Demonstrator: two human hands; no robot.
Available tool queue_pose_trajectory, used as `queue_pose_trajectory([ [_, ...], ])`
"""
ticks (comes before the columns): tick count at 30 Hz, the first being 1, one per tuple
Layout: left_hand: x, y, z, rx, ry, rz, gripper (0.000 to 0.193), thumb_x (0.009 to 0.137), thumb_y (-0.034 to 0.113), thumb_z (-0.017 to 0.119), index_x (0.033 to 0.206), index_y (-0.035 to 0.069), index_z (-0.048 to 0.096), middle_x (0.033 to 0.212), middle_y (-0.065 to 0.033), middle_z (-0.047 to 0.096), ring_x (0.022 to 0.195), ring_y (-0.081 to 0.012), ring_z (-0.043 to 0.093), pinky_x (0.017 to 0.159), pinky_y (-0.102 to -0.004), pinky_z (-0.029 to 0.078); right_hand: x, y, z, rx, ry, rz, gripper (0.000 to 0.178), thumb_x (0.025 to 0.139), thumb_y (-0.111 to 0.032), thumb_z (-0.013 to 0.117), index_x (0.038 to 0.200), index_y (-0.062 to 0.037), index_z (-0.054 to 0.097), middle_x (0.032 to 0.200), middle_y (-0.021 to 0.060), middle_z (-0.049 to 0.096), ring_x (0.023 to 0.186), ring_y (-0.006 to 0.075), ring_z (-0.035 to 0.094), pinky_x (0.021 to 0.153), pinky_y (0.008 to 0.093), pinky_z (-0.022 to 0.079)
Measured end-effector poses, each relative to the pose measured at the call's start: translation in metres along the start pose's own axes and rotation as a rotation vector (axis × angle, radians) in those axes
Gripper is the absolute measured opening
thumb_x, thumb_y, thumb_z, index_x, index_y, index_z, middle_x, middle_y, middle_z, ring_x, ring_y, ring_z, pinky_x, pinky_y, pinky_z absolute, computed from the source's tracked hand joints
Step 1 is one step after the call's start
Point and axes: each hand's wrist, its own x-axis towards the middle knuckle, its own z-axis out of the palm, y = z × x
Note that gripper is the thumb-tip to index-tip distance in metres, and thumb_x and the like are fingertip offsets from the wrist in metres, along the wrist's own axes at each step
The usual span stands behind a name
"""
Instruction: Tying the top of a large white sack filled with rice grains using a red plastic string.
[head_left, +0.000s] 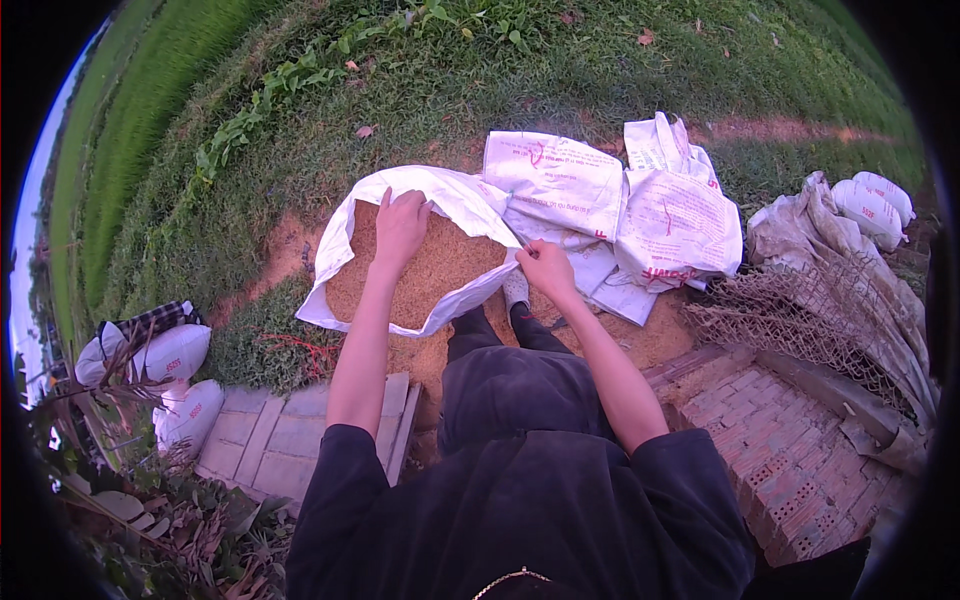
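A white woven sack [470, 190] stands wide-mouthed in front of me, filled with golden-brown, husk-like grain [440, 265]. My left hand [402, 228] reaches across the mouth to its far rim, the fingers curled on the sack's edge; part of their grip is hidden. On the right side of the mouth, my right hand [547, 266] pinches the rim between thumb and fingers. Between the two hands the cloth edge is folded back. One of my feet [515, 287] shows just beside the sack.
Several flattened white sacks [560, 185] lie to the right of the filled one. Stacked bricks [780, 450], wire mesh [800, 325] and a grey tarp [810, 225] are at the right. Wooden boards [290, 435] and filled white bags [190, 415] sit at the left. Grass [560, 80] spreads beyond.
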Motion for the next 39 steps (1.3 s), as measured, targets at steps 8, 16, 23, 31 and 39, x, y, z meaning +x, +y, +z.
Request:
queue_pose_trajectory([
  [8,-0.022,-0.002,0.002,-0.145,-0.096,-0.222,0.019,0.091,0.021,0.056,0.102,0.006,0.056,0.096,-0.0147,0.066,0.101,-0.0295,0.061,0.107,-0.0489,0.031,0.001,-0.015,0.006,-0.019,-0.079,0.050,0.033,0.078,-0.035,0.061,0.090,-0.0058,0.070,0.085,0.0171,0.070,0.085,0.0349,0.067,0.077,0.0443,0.051],
  [16,-0.025,0.004,0.031,-0.020,-0.082,0.127,0.035,0.085,0.019,0.062,0.121,0.017,0.063,0.124,-0.0066,0.063,0.125,-0.0248,0.052,0.111,-0.0500,0.029,-0.005,-0.031,-0.005,-0.253,0.027,-0.107,0.053,0.072,-0.054,0.070,0.098,-0.0092,0.061,0.084,0.0162,0.070,0.085,0.0344,0.068,0.074,0.0443,0.050],
  [23,-0.024,0.011,0.028,-0.187,0.030,-0.014,0.024,0.094,0.020,0.054,0.108,0.011,0.070,0.111,-0.0134,0.068,0.112,-0.0258,0.061,0.105,-0.0445,0.037,0.018,-0.050,0.012,-0.148,0.162,-0.078,0.043,0.079,-0.043,0.066,0.088,-0.0005,0.067,0.078,0.0178,0.069,0.076,0.0358,0.068,0.069,0.0439,0.050],
  [31,-0.035,0.047,0.012,-0.217,-0.272,-0.102,0.035,0.098,0.029,0.049,0.122,0.006,0.060,0.107,-0.0166,0.068,0.107,-0.0282,0.062,0.100,-0.0452,0.040,0.028,0.005,0.021,0.453,0.012,0.134,0.034,0.078,-0.034,0.064,0.082,-0.0017,0.070,0.076,0.0203,0.068,0.074,0.0349,0.066,0.067,0.0430,0.049],
  [39,-0.046,0.092,0.006,-0.233,0.251,0.238,0.034,0.088,0.028,0.066,0.110,0.005,0.055,0.128,-0.0176,0.051,0.125,-0.0309,0.046,0.101,-0.0488,0.036,0.011,-0.005,-0.015,-0.066,0.020,-0.006,0.032,0.078,-0.032,0.063,0.075,-0.0008,0.068,0.063,0.0152,0.066,0.063,0.0284,0.068,0.064,0.0400,0.051],
])
